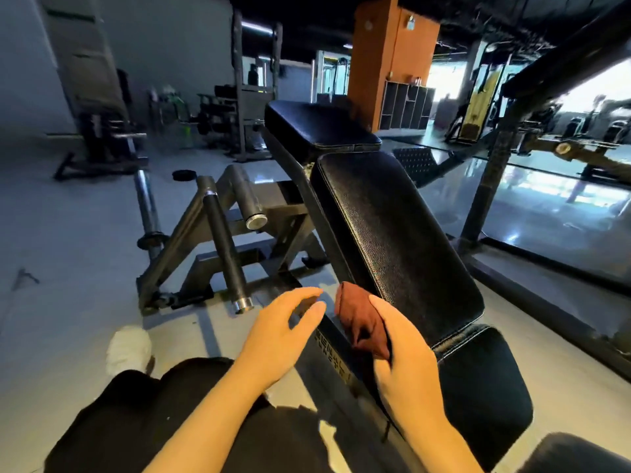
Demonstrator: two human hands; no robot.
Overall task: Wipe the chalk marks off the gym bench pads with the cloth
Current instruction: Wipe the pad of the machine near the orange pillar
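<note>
The cloth (pixel 362 320) is a soft, light, rust-red wad, bunched at the near left edge of the long bench pad (pixel 392 240). The right hand (pixel 403 356) grips it, fingers curled over its near end. The left hand (pixel 283 332) hovers just beside it, fingers relaxed and holding nothing. Judgement: the cloth will slump and fold; hold a thick bunch in the palm. No chalk marks are discernible on the pad.

Dim interior, dark ceiling; strong daylight from far-right windows (pixel 594 90) blown out, glare on glossy floor (pixel 546 199), sheen on black pad (pixel 392 233); wide-angle bending at edges; far background soft, slightly blurred.
</note>
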